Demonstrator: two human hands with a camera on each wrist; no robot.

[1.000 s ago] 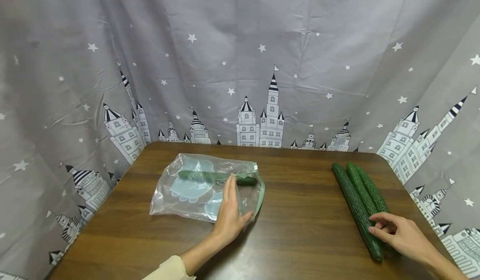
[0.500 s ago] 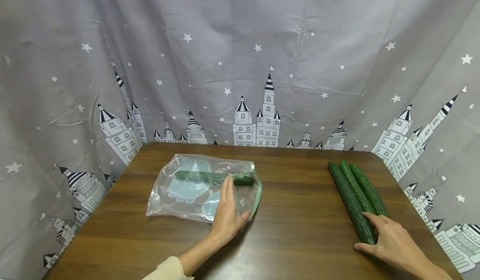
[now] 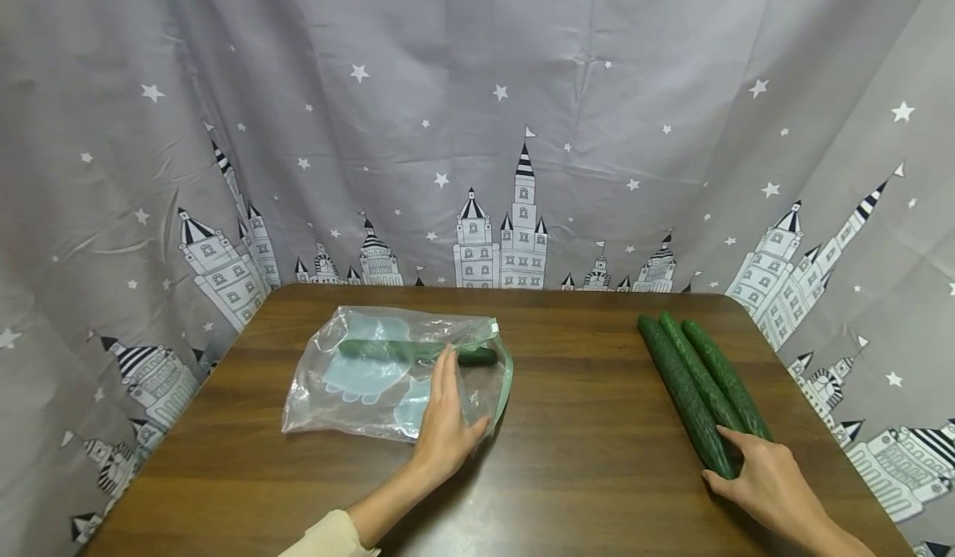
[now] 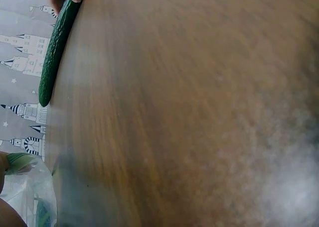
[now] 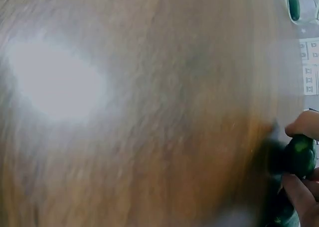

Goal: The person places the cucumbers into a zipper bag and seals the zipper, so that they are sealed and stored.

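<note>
A clear zip bag (image 3: pixel 317 412) with a green-edged mouth and pale blue prints lies on the table, its mouth facing right. One cucumber (image 3: pixel 477 357) rests inside it. My left hand (image 3: pixel 442 437) lies at the mouth, fingers extended and thumb spread, touching the plastic. At the right, three long cucumbers lie side by side. My right hand (image 3: pixel 768 478) grips the near end of the leftmost cucumber (image 3: pixel 675 383), thumb on one side and fingers on the other; the right wrist view shows that cucumber's end (image 5: pixel 300 155) between them. Beside it lie the middle cucumber (image 3: pixel 697 366) and the right cucumber (image 3: pixel 724 375).
The brown wooden table (image 3: pixel 567 424) has a wide stretch between the bag and the cucumbers. Behind its back edge hangs a grey curtain (image 3: pixel 418 35) printed with stars and castles.
My right hand has shifted from above the cucumbers onto the leftmost one's near end, its thumb now at the left side. The left hand and bag hold their place while the view turns slightly.
</note>
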